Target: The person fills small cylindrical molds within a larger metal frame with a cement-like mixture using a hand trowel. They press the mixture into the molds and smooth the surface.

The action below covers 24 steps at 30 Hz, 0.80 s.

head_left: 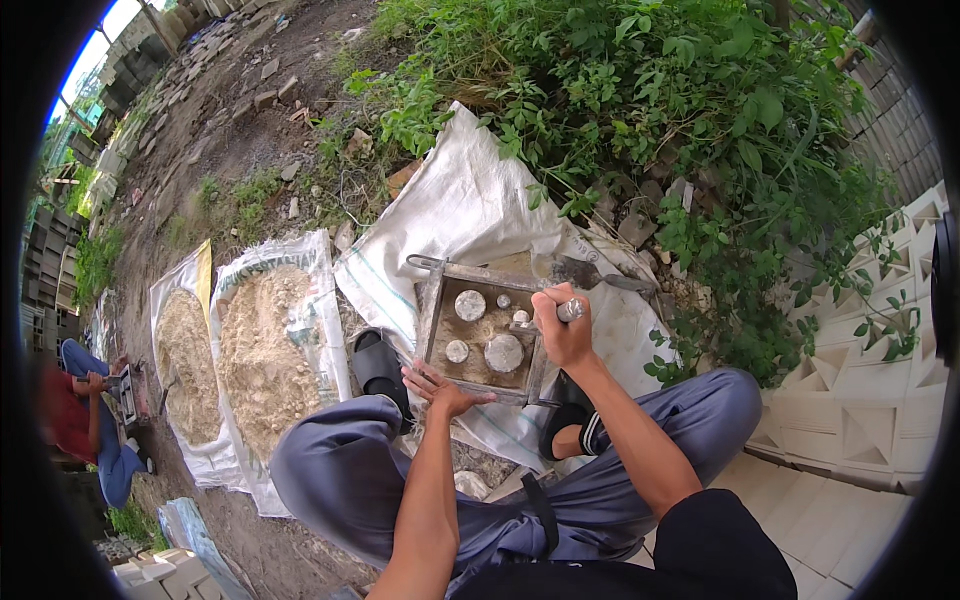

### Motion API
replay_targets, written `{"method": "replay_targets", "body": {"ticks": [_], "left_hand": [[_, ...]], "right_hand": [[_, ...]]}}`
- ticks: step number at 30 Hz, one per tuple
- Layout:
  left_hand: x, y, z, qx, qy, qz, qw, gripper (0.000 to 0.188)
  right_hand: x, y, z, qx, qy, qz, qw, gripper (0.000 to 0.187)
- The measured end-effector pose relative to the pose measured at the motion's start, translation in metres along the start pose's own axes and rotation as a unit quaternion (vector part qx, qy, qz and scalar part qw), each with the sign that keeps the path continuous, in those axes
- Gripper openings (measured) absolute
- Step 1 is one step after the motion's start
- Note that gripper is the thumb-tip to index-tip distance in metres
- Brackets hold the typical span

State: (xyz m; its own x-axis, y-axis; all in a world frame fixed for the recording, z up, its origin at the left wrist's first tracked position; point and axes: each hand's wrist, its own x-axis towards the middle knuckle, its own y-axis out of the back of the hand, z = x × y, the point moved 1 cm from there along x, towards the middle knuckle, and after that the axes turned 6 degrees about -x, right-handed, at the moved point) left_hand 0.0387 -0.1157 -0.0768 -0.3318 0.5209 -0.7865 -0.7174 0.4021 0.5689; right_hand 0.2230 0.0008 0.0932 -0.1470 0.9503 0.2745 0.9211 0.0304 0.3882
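Outdoors on dirt, white sacking (pixel 470 215) keeps my metal mould (pixel 482 332) clean between my knees, left hand (pixel 440 388) spread on its near rim for steadiness, right hand (pixel 562 325) fisted around a metal tool handle (pixel 570 310) over it.

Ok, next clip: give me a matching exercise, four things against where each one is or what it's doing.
Things:
1. left hand
2. right hand
3. trowel
4. black sandal

Places or states:
A. lies on the white sack past the far edge of the square mould
B. closed around a metal handle over the mould
C. on the ground left of the mould
D. spread open on the mould's near edge

Pairs: 1-D, 2-B, 3-A, 4-C
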Motion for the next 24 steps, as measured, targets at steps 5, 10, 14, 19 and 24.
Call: {"method": "replay_targets", "body": {"ticks": [5,10,14,19,24], "left_hand": [[0.001,-0.002,0.002,0.029,-0.012,0.002,0.999,0.175],[-0.009,0.0,0.001,-0.01,0.001,0.007,1.0,0.176],[-0.003,0.004,0.007,0.028,0.015,0.003,1.0,0.176],[-0.002,0.003,0.007,0.04,0.01,0.016,0.999,0.176],[0.001,0.003,0.006,0.021,0.026,0.01,0.999,0.176]], "right_hand": [[-0.013,-0.014,0.03,0.009,-0.021,-0.033,0.999,0.033],[-0.005,-0.003,-0.002,-0.001,-0.039,0.039,0.998,0.029],[-0.029,-0.022,0.025,0.021,0.052,-0.019,0.998,0.027],[-0.029,-0.044,0.026,-0.067,0.038,-0.006,0.997,0.028],[-0.034,-0.052,0.02,-0.093,0.043,0.015,0.995,0.026]]}}
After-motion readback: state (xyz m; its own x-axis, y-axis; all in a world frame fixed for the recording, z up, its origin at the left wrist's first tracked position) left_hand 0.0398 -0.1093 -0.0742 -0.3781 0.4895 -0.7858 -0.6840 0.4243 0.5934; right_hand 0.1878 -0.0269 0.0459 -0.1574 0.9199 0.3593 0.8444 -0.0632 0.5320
